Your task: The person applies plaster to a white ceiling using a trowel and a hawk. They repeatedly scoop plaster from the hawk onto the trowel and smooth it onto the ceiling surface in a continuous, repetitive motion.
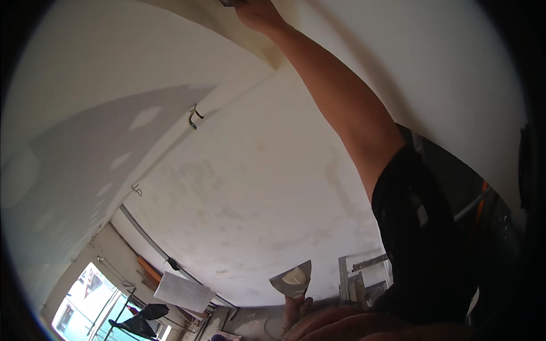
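Near the lower middle, my left hand [296, 310] is closed round the handle of a wide putty knife [300, 273]. Its flat metal blade points up and carries a pale lump of putty [294, 277]. My bare right arm stretches from a black sleeve up to the top edge of the view. There my right hand [259, 14] is closed on a dark, flat-edged thing [227, 2], mostly cut off by the frame, so its kind does not show. That hand is close to a recessed, yellowish ceiling edge [259, 51].
A pale, patchy wall [256, 187] fills the middle, with loose wires [195, 117] sticking out along its top. At the lower left are a bright window [85, 301], a hanging black cloth [142, 320] and a grey board [183, 292]. A metal frame [344, 278] stands at the lower right.
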{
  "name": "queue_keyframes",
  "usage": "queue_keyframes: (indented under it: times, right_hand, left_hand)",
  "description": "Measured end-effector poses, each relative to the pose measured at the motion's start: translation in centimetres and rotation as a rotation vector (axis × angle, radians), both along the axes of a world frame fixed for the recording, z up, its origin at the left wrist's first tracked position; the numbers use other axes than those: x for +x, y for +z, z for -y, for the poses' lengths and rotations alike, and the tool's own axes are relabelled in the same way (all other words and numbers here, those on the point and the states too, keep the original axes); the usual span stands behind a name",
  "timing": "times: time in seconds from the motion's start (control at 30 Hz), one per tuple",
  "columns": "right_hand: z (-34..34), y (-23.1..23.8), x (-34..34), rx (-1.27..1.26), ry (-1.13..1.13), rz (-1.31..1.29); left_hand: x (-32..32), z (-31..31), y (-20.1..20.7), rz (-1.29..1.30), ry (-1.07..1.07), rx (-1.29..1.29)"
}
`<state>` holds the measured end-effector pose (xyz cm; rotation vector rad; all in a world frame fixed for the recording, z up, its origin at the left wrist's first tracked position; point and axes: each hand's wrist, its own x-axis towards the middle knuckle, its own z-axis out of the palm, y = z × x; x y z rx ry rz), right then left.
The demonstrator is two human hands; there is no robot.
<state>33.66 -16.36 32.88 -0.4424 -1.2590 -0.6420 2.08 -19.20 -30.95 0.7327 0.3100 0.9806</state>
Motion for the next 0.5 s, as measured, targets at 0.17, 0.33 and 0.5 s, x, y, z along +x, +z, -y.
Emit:
queue_keyframes:
  times: [0.17, 0.33, 0.5]
  right_hand:
    - [-1.9, 2.0, 0.7, 0.005, -0.081, 0.039]
    - [-2.4, 2.4, 0.7, 0.048, -0.066, 0.079]
    - [-2.8, 2.7, 0.6, 0.03, -0.019, 0.09]
  left_hand:
    - [0.6, -0.4, -0.1, 0.094, -0.005, -0.023]
    - [1.3, 1.9, 2.1, -0.117, 0.155, -0.154]
    - [1.1, 1.3, 1.1, -0.099, 0.138, -0.089]
